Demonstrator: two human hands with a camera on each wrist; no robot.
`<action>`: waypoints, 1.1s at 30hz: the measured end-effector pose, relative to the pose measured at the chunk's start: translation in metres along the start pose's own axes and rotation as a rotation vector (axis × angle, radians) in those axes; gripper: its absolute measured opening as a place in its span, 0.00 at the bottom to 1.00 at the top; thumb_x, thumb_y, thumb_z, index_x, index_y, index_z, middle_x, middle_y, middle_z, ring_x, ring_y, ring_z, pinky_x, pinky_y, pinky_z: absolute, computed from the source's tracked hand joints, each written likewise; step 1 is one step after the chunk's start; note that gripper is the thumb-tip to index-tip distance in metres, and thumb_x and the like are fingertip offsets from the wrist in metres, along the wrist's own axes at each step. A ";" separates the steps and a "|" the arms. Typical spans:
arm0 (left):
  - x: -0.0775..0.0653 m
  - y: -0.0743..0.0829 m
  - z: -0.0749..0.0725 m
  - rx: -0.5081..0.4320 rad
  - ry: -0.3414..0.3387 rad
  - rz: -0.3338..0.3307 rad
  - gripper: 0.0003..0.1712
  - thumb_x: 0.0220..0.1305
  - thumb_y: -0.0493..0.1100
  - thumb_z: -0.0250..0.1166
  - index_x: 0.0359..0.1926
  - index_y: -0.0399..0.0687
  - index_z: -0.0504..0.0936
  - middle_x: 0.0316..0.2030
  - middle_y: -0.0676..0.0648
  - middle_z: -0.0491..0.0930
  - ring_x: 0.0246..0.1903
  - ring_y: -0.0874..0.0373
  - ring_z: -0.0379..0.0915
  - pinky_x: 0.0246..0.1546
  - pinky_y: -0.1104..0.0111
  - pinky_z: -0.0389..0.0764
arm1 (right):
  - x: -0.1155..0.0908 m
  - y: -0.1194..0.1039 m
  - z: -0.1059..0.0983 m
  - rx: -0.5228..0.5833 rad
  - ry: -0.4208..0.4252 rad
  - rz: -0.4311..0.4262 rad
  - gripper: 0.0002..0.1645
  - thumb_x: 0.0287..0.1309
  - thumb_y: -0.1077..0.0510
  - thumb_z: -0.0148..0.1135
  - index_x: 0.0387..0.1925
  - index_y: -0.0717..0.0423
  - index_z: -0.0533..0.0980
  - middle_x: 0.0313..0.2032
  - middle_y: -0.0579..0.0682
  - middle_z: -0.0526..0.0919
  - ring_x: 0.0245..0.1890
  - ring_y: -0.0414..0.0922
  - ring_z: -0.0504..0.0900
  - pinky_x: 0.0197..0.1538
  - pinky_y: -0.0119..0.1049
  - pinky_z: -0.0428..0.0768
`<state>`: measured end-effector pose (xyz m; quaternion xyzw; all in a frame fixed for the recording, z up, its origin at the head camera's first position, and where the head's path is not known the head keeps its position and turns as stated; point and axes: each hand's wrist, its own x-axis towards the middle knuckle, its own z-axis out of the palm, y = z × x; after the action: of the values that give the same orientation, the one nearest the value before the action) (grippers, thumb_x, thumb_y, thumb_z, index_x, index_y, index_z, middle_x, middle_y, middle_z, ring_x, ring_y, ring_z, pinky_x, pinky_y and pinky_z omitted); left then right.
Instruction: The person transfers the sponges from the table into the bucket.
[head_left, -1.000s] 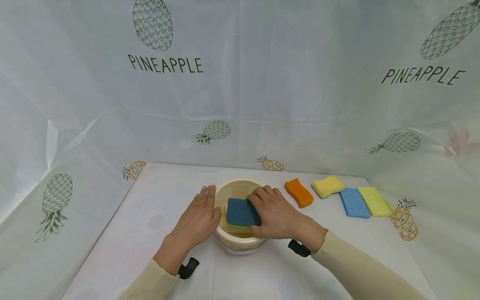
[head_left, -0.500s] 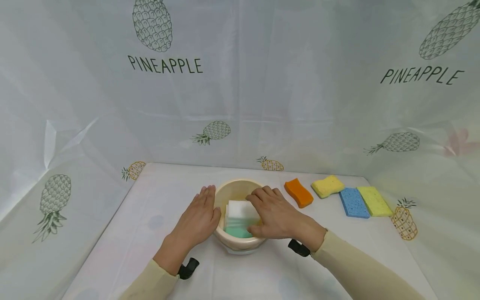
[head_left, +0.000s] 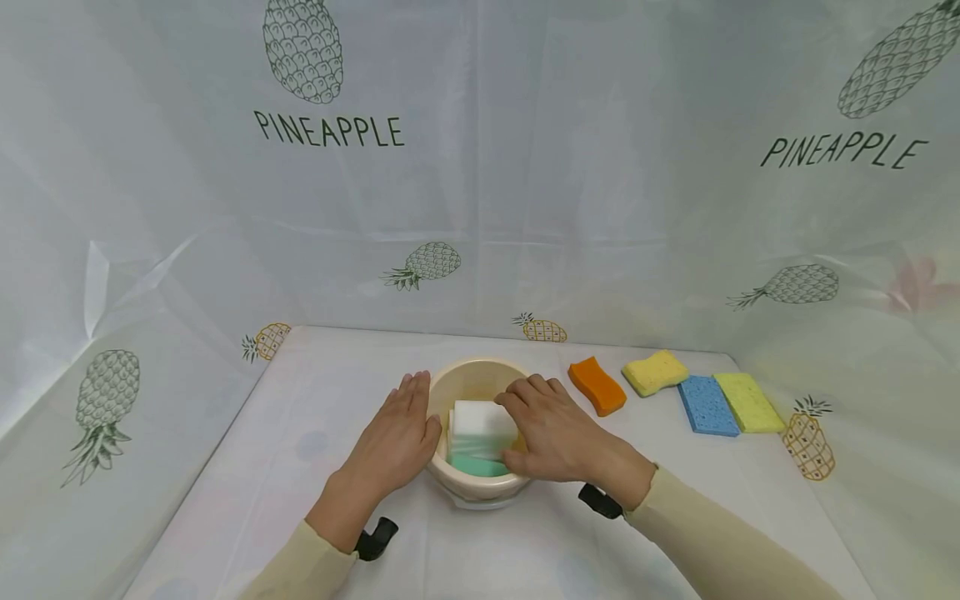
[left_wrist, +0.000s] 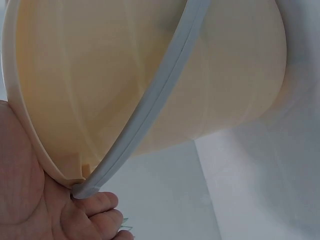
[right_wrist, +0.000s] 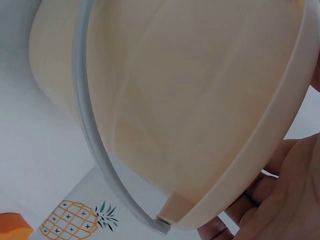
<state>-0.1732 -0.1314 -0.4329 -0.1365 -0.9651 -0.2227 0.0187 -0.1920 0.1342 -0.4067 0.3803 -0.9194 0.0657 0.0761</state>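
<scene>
A cream bucket (head_left: 480, 492) stands in the middle of the table. My left hand (head_left: 401, 433) lies along its left rim, fingers straight and close together. In the left wrist view, the palm rests by the rim (left_wrist: 30, 120). Over the right rim reaches my right hand (head_left: 555, 433), fingers and thumb bent down around the right end of a white sponge (head_left: 480, 417). Pale green bands show on the sponge's near side, and a green sponge (head_left: 476, 467) lies below it. The fingertips are partly hidden; in the right wrist view, the fingers (right_wrist: 215, 230) pass behind the rim.
To the right on the table lie an orange sponge (head_left: 597, 387), a yellow one (head_left: 655, 372), a blue one (head_left: 708, 407) and a lime one (head_left: 750, 402). The bucket's grey handle (left_wrist: 145, 105) hangs outside it. A pineapple-print sheet (head_left: 525, 208) rises behind.
The dark blue face seen on top in the bucket a second ago no longer shows; the white sponge and green below it appear there instead. Both hands stay almost in place.
</scene>
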 end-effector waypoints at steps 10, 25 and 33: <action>0.000 -0.001 0.001 0.005 0.008 0.004 0.38 0.82 0.47 0.49 0.81 0.29 0.53 0.81 0.34 0.56 0.82 0.40 0.49 0.82 0.48 0.55 | -0.010 0.009 0.003 -0.034 0.104 0.093 0.34 0.62 0.41 0.70 0.61 0.58 0.78 0.56 0.52 0.81 0.56 0.52 0.75 0.64 0.55 0.77; -0.001 -0.001 0.001 -0.014 0.010 0.004 0.38 0.81 0.47 0.48 0.81 0.29 0.54 0.81 0.35 0.56 0.82 0.40 0.48 0.82 0.48 0.54 | -0.031 0.082 -0.003 -0.224 0.390 0.209 0.31 0.63 0.44 0.71 0.55 0.65 0.79 0.50 0.63 0.83 0.50 0.62 0.77 0.48 0.58 0.78; -0.001 0.000 0.000 -0.003 0.011 -0.004 0.38 0.82 0.48 0.49 0.81 0.29 0.54 0.81 0.35 0.56 0.82 0.41 0.48 0.82 0.48 0.55 | -0.051 0.142 -0.010 -0.380 0.414 0.207 0.33 0.53 0.52 0.78 0.53 0.70 0.77 0.47 0.66 0.82 0.47 0.65 0.78 0.45 0.59 0.79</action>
<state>-0.1717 -0.1312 -0.4333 -0.1332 -0.9649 -0.2249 0.0236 -0.2557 0.2707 -0.4156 0.2419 -0.9140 -0.0241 0.3248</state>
